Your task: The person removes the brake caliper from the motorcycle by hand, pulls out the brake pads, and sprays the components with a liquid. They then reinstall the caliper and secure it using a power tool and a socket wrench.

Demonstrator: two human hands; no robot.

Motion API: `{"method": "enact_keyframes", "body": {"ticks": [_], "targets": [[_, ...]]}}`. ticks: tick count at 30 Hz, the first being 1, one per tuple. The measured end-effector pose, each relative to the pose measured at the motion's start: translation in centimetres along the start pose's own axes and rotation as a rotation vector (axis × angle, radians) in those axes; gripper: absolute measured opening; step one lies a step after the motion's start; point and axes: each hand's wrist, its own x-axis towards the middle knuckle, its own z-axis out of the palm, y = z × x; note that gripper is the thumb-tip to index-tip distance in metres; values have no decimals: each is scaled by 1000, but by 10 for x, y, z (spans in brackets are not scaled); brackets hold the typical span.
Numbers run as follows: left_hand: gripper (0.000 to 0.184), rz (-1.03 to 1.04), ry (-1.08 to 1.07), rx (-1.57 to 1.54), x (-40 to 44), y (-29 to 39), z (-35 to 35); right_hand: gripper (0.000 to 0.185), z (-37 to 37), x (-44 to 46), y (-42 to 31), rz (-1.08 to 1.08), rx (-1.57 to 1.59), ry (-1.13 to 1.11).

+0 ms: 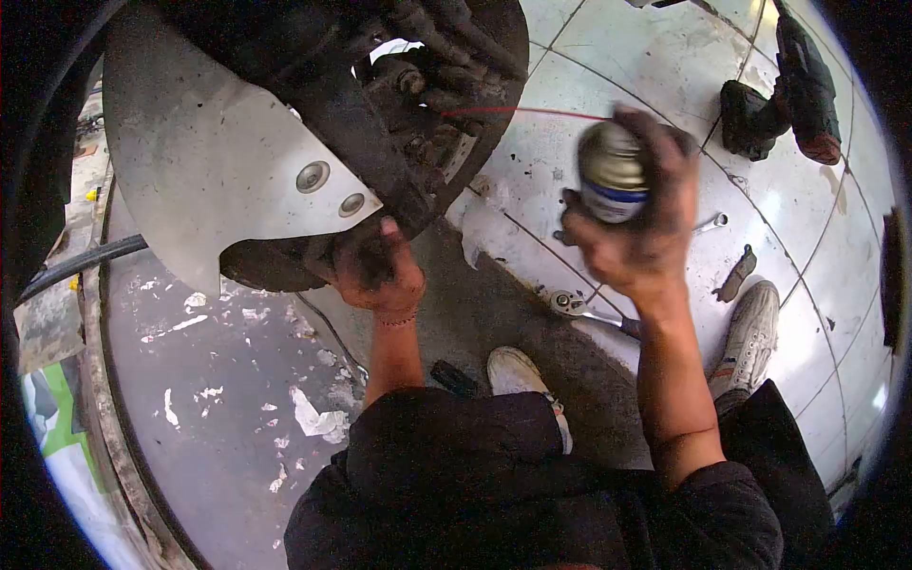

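My right hand (655, 209) is wrapped around a spray can (613, 176) with a metallic top and a blue band. A thin red straw (532, 110) runs left from the can's top to the dirty brake parts (442, 123) inside the wheel. My left hand (382, 275) has its fingers curled at the lower edge of the black tyre (271, 266), thumb pointing up just under the white fender (218, 142). Some left fingers are dark with grime and blend into the tyre. Two round bolts sit near the fender's tip.
A cordless power tool (798, 95) lies on the white tiles at upper right. Nearer are a ratchet (572, 303), a spanner (712, 223) partly behind my right hand, and a brake pad (736, 273). A dark hose (85, 261) crosses at left. My shoes (522, 375) stand below.
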Motion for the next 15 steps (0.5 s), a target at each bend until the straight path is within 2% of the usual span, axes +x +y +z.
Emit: {"method": "enact_keyframes", "body": {"ticks": [2, 3, 4, 5, 6, 7, 8, 10, 13, 15], "targets": [[26, 20, 7, -10, 2, -2, 0, 77, -21, -7, 25, -178, 7, 157], [26, 17, 5, -13, -2, -2, 1, 90, -45, -14, 22, -37, -15, 168], [27, -102, 43, -127, -7, -3, 3, 89, -75, -25, 31, -91, -388, 156], [28, -223, 82, -242, -12, -3, 5, 86, -94, -15, 25, 21, -331, 332], [28, -232, 78, -247, -11, 0, 4, 82, -124, -16, 42, 23, -306, 438], [28, -148, 68, -164, -7, 4, 2, 81, -135, -1, 41, -167, -280, 799], [29, -62, 57, -80, -6, 5, 0, 76, -168, 12, 38, -410, 196, 735], [30, -75, 54, -83, -8, -4, 1, 107, -192, 34, 39, -424, -305, 995], [28, -51, 37, -42, 2, 0, -1, 90, -243, 42, 137, -374, -663, 1124], [25, -27, 13, 4, 3, 3, -4, 91, -265, 30, 219, -325, -1025, 1100]]}}
